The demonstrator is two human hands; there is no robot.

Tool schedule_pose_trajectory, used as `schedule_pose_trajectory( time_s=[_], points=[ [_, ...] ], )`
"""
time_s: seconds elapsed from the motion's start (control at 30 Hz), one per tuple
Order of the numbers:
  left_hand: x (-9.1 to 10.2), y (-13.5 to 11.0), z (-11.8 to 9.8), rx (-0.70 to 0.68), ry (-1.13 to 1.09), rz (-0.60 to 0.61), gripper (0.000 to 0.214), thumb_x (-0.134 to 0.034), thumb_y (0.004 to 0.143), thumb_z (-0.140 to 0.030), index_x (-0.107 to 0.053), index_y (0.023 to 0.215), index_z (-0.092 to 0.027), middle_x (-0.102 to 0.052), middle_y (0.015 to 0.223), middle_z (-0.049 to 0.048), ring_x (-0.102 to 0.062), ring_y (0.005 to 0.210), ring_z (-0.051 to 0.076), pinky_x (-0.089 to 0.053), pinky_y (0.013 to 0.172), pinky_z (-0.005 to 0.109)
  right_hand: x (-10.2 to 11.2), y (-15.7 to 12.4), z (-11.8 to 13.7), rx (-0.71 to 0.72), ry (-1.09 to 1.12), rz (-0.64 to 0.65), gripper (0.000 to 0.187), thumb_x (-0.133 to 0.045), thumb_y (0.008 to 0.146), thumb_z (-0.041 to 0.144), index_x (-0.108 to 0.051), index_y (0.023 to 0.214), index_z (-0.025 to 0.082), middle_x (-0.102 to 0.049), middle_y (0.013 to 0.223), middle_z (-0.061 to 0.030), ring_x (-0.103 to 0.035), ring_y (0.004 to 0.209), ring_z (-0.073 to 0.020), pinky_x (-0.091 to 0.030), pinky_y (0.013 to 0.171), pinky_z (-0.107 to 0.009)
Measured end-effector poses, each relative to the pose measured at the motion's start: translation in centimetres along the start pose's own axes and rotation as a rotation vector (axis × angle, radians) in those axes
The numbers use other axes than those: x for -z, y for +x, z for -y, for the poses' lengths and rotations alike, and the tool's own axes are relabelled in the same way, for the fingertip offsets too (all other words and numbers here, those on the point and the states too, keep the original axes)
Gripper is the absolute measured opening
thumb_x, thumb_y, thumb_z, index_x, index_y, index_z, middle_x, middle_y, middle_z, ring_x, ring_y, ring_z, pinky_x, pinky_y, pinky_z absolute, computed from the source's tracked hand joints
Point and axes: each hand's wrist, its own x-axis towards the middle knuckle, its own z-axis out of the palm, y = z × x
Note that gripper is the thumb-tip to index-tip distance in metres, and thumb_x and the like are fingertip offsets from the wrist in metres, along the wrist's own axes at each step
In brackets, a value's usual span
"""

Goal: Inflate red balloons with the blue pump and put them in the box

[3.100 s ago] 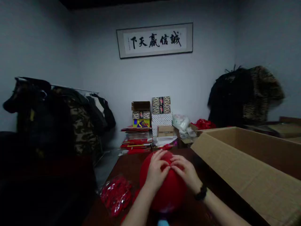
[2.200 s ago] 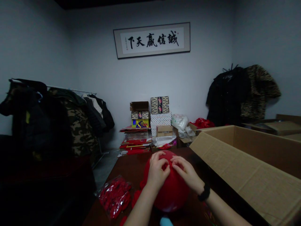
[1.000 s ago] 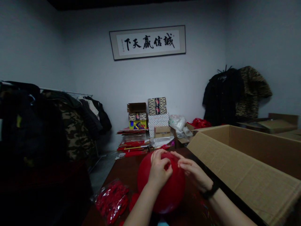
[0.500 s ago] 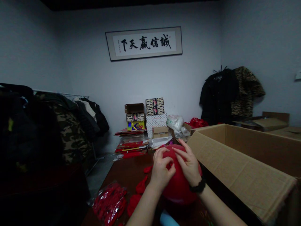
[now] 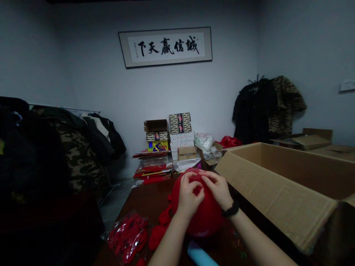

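A round, inflated red balloon (image 5: pixel 205 218) stands over the brown table in front of me, a faint shine on its lower side. My left hand (image 5: pixel 190 194) is at its upper left, with curled fingers and the thumb bent in towards the forefinger. My right hand (image 5: pixel 217 188), a black band at its wrist, bends over the top with fingertips close to those of the left. Both hands pinch at the balloon's top; the exact spot between the fingertips is hard to make out. Below the balloon lies a light blue cylinder-like object (image 5: pixel 201 255).
Left of the balloon are loose red pieces (image 5: pixel 157 236) and a clear bag of red items (image 5: pixel 129 236). A large open cardboard box (image 5: pixel 277 192) takes up the right. Thin coloured loops (image 5: pixel 240 247) lie near my right forearm. Stacked boxes (image 5: pixel 181 142) stand at the back.
The balloon has shifted a little left under my hands and shows more on its left side. My right fingers, more raised before, now bend down at its top. The view has turned slightly.
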Motion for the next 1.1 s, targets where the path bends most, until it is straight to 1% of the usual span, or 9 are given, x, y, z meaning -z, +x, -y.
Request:
schedule_pose_trajectory(
  time_s=[0.07, 0.13, 0.2, 0.27, 0.47, 0.63, 0.87, 1.0, 1.1],
  points=[
    [-0.3, -0.3, 0.7, 0.035, 0.006, -0.013, 0.013, -0.062, 0.064, -0.008, -0.064, 0.068, -0.020, -0.055, 0.107, 0.0069, -0.051, 0.105, 0.024, -0.043, 0.092, 0.045, 0.3, -0.2, -0.1, -0.003, 0.023, 0.044, 0.029, -0.047, 0.087, 0.043, -0.065, 0.093, 0.021, -0.069, 0.098, -0.0068, -0.063, 0.093, -0.0195, -0.049, 0.087, -0.037],
    [-0.4, -0.4, 1.2, 0.064, 0.020, -0.025, 0.013, -0.062, 0.065, -0.008, -0.063, 0.068, -0.020, -0.055, 0.108, 0.0068, -0.050, 0.106, 0.025, -0.042, 0.092, 0.045, 0.8, -0.4, 0.1, 0.014, 0.016, 0.105, 0.035, -0.037, 0.091, 0.043, -0.062, 0.081, 0.021, -0.068, 0.083, -0.0046, -0.063, 0.080, -0.0169, -0.049, 0.084, -0.036],
    [-0.3, -0.4, 1.4, 0.081, 0.033, -0.031, 0.013, -0.061, 0.066, -0.008, -0.064, 0.068, -0.020, -0.054, 0.109, 0.0066, -0.049, 0.107, 0.025, -0.041, 0.094, 0.045, 1.3, -0.5, 0.5, 0.055, -0.029, 0.180, 0.040, -0.035, 0.091, 0.043, -0.055, 0.063, 0.022, -0.060, 0.065, 0.0004, -0.058, 0.066, -0.0139, -0.045, 0.089, -0.036],
    [-0.1, -0.2, 1.1, 0.087, 0.032, -0.036, 0.013, -0.060, 0.067, -0.008, -0.064, 0.068, -0.020, -0.055, 0.109, 0.0064, -0.049, 0.108, 0.024, -0.041, 0.095, 0.045, 1.8, -0.3, 0.8, 0.111, -0.096, 0.241, 0.039, -0.039, 0.090, 0.041, -0.049, 0.057, 0.023, -0.053, 0.060, 0.0030, -0.051, 0.061, -0.0127, -0.039, 0.096, -0.038],
    [0.4, 1.0, -0.4, 0.075, 0.006, -0.043, 0.010, -0.062, 0.068, -0.010, -0.063, 0.067, -0.019, -0.056, 0.108, 0.0069, -0.050, 0.107, 0.024, -0.040, 0.095, 0.044, 2.5, 0.1, 1.4, 0.286, -0.248, 0.287, 0.024, -0.039, 0.088, 0.033, -0.053, 0.070, 0.025, -0.053, 0.075, -0.0008, -0.050, 0.081, -0.0182, -0.029, 0.103, -0.045],
    [0.4, 1.4, -0.8, 0.005, 0.013, -0.030, 0.011, -0.062, 0.067, -0.008, -0.062, 0.068, -0.019, -0.057, 0.107, 0.0066, -0.050, 0.108, 0.023, -0.039, 0.097, 0.043, 2.5, 0.4, 1.9, 0.340, -0.296, 0.339, 0.020, -0.040, 0.088, 0.030, -0.053, 0.074, 0.026, -0.053, 0.075, 0.0000, -0.051, 0.080, -0.0176, -0.031, 0.102, -0.043],
    [-0.4, 1.0, 0.4, -0.054, 0.089, -0.009, 0.010, -0.062, 0.070, -0.009, -0.063, 0.072, -0.019, -0.057, 0.109, 0.0074, -0.048, 0.110, 0.024, -0.038, 0.098, 0.047, 2.5, 1.7, 0.9, 0.267, -0.309, 0.326, 0.014, -0.043, 0.088, 0.028, -0.057, 0.086, 0.024, -0.059, 0.086, -0.0022, -0.053, 0.086, -0.0178, -0.042, 0.084, -0.035],
    [-0.2, 0.7, 1.9, -0.160, 0.216, 0.117, 0.008, -0.062, 0.076, -0.015, -0.067, 0.077, -0.022, -0.058, 0.116, 0.0052, -0.042, 0.118, 0.025, -0.023, 0.106, 0.056, 2.9, 1.1, -1.0, 0.179, -0.295, 0.316, 0.015, -0.046, 0.087, 0.026, -0.060, 0.093, 0.025, -0.063, 0.094, -0.0023, -0.055, 0.091, -0.0171, -0.042, 0.086, -0.034],
    [0.2, 0.9, 2.8, -0.229, 0.280, 0.224, 0.009, -0.061, 0.077, -0.018, -0.067, 0.078, -0.024, -0.059, 0.117, 0.0041, -0.041, 0.119, 0.026, -0.018, 0.106, 0.059, 3.0, 0.1, -2.1, 0.124, -0.292, 0.326, 0.017, -0.048, 0.086, 0.025, -0.061, 0.096, 0.026, -0.064, 0.097, -0.0022, -0.056, 0.094, -0.0177, -0.041, 0.088, -0.035]
  ],
)
